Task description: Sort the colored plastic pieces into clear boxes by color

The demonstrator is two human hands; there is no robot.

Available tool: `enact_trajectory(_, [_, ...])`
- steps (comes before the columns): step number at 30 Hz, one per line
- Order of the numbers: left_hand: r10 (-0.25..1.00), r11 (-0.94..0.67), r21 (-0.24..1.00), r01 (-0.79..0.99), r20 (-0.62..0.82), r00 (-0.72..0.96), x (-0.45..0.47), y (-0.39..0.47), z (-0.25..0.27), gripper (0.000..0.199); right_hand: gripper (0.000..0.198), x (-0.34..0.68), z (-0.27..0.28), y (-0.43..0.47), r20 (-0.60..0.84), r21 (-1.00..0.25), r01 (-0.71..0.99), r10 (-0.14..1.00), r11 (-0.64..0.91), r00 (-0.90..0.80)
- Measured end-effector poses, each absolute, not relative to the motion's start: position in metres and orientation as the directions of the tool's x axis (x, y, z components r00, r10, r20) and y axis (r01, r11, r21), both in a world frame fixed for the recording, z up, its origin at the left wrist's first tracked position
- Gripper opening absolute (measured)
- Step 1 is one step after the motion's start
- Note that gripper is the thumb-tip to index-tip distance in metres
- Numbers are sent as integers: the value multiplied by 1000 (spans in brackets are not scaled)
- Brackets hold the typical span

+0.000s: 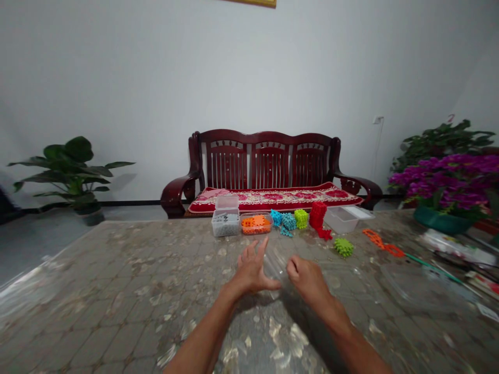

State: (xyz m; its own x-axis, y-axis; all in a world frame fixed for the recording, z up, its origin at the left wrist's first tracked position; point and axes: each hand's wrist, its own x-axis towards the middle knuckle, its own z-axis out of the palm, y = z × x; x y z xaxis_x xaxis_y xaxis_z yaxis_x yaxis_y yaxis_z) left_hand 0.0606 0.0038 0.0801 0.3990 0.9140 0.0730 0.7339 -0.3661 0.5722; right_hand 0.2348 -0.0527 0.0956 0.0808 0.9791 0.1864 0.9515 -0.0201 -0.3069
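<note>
Between my hands is a clear plastic piece (275, 264), a lid or shallow box; its see-through edges do not show which. My left hand (251, 270) is open at its left side, fingers spread upward and thumb stretched across the near side. On the right, my right hand (307, 278) is closed, with curled fingers against the plastic's right edge. Beyond the hands stand a clear box of grey pieces (226, 224) with its lid raised and a clear box of orange pieces (256, 224). Blue interlocking blocks (288, 221), a lime green block (301, 218) and a red block stack (318, 215) stand beside them.
A green gear-like block (343, 247) and an orange linked piece (384, 244) lie to the right. An uncovered clear box (342, 220) stands at the back. Clear flat plastic (417, 285) lies at right, near a purple flower pot (442, 221). A wooden bench (268, 140) is behind the table.
</note>
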Motion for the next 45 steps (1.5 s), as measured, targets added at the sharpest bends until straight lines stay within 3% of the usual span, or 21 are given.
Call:
enact_trajectory(3, [906,-382,603,700,94,413,58,7,76,135,30,244,95,-50,194,-330,943,974,-47,116])
enact_trajectory(11, [807,-568,564,599,241,539,35,8,44,139,27,239,94,-74,271,-314,935,959,167,-80])
enact_trajectory(14, [736,-676,432,597,418,532,22,-3,30,127,24,228,85,-81,347,-278,941,933,195,-90])
enact_trajectory(18, [499,-831,137,539,614,611,6,-8,22,108,15,213,77,-85,488,-169,950,860,262,-150])
enact_trajectory(22, [337,-892,-6,453,659,672,-10,-3,26,93,11,205,79,-84,516,-121,933,824,339,-233])
enact_trajectory(27, [250,-921,-73,382,641,726,-16,-4,31,77,22,205,81,-84,470,-240,870,836,431,-285])
enact_trajectory(36, [308,-927,-21,373,523,794,-2,-9,30,50,36,212,63,-77,489,-316,781,798,538,-352])
enact_trajectory(38, [335,-918,-29,394,475,814,1,-10,32,38,36,226,69,-72,513,-408,761,816,504,-265])
enact_trajectory(42, [436,-883,11,469,387,812,7,-15,38,29,39,280,87,-61,556,-628,695,826,351,85])
enact_trajectory(45, [547,-831,112,545,344,763,12,-19,39,25,37,334,91,-61,597,-593,712,799,377,74])
